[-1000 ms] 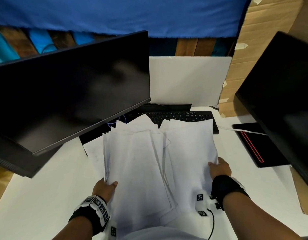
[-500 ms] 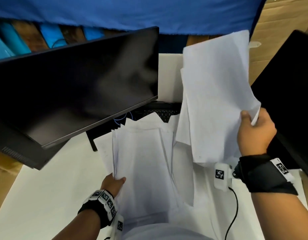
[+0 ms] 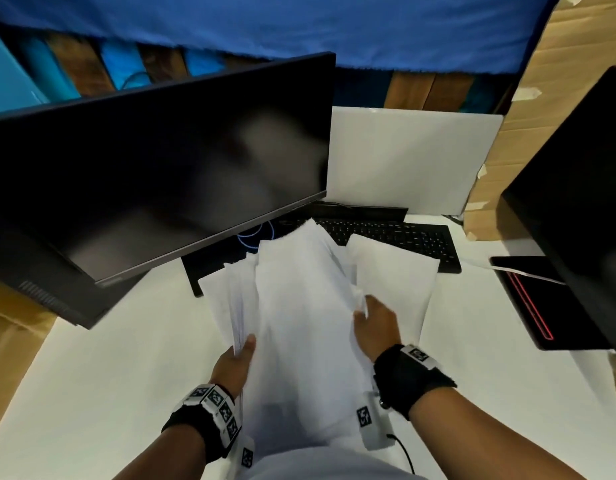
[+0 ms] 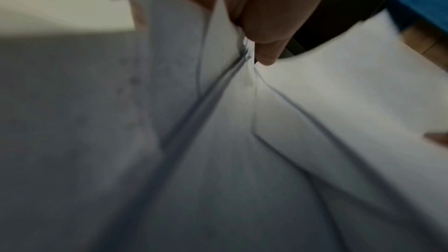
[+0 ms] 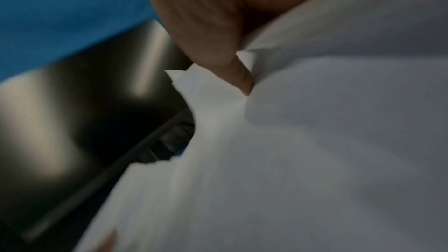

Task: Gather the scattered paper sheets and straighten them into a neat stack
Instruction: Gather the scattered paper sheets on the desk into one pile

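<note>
A loose pile of white paper sheets [image 3: 299,323] sits between my two hands on the white desk. My left hand [image 3: 239,358] grips the pile's left edge, thumb on top of the fanned sheets [image 4: 242,102]. My right hand [image 3: 372,323] holds the pile's right edge, thumb pressed onto the paper [image 5: 315,141]. The sheets are uneven, with corners sticking out at the far end. One more sheet [image 3: 396,282] lies flat to the right, partly under the pile.
A tilted dark monitor [image 3: 154,174] looms at the left, its stand just beyond the papers. A black keyboard [image 3: 403,237] lies behind the sheets. A second monitor [image 3: 583,202] and a black pad with a red line [image 3: 538,306] stand at the right. A white board [image 3: 410,157] leans at the back.
My right hand raised a batch of sheets half a second ago and has brought them down onto the pile under my left hand. The left hand stayed on the left edge.
</note>
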Demonstrator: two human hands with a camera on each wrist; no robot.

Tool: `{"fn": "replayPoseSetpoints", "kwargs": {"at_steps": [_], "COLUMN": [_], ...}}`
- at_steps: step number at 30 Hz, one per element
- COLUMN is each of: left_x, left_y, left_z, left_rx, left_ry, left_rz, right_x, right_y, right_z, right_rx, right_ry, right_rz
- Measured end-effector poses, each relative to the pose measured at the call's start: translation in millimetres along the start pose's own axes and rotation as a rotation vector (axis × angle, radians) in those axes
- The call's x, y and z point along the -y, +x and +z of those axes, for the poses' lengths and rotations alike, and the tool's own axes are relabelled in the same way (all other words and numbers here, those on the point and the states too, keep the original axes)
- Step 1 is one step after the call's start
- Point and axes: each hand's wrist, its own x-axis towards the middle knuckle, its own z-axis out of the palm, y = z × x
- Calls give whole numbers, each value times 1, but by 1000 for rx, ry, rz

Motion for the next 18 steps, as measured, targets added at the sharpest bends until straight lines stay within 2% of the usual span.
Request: {"fn": "replayPoseSetpoints", "kwargs": {"at_steps": [4,7,9,11,13,15,17,18], "left_x": [0,1,2,2,3,7,13,15], "left_y": [-5,-11,-13,-12,-9,-4,1,3], "left_z": [3,6,8,8,4,0,-3,-3], "left_rx": [2,91,105,54,10,-4,-7,-6], "left_ry": [-69,-65,-25,23,30,32,38,43], "left_rz": [53,77,112,137,127,110,92,86], "right_x": [-23,-26,-28,-33,-44,-60,-77,-86], "right_y": [2,3,5,7,15,21,27,30], "right_z": [27,41,46,43,29,7,-11,-16], "right_rx": [227,367,399,284,-1,-196,-205,-175], "right_ry": [-23,-99,-106,-34,-77,-262,-308,-266], "right_rz": [136,138,127,121,174,401,634,703]}}
